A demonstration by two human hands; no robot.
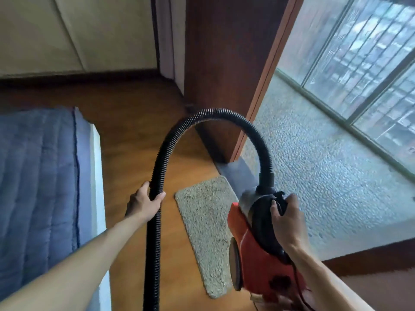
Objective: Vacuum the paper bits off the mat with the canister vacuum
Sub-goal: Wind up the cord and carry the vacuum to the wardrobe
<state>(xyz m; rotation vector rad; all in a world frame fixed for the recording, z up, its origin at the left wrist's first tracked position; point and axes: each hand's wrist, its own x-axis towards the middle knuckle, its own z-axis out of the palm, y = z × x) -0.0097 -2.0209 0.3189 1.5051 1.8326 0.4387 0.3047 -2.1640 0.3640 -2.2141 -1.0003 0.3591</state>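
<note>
We carry the red-and-black canister vacuum point(260, 250) off the floor, right hand point(286, 218) clamped on its black top handle, left hand point(143, 202) wrapped round the ribbed black hose point(157, 176), likely to position both over the beige shaggy mat point(202, 232) below.

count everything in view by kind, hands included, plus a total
hands: 2 (left hand, right hand)
canister vacuum: 1
hose: 1
mat: 1
blue quilt: 1
total: 6
</note>
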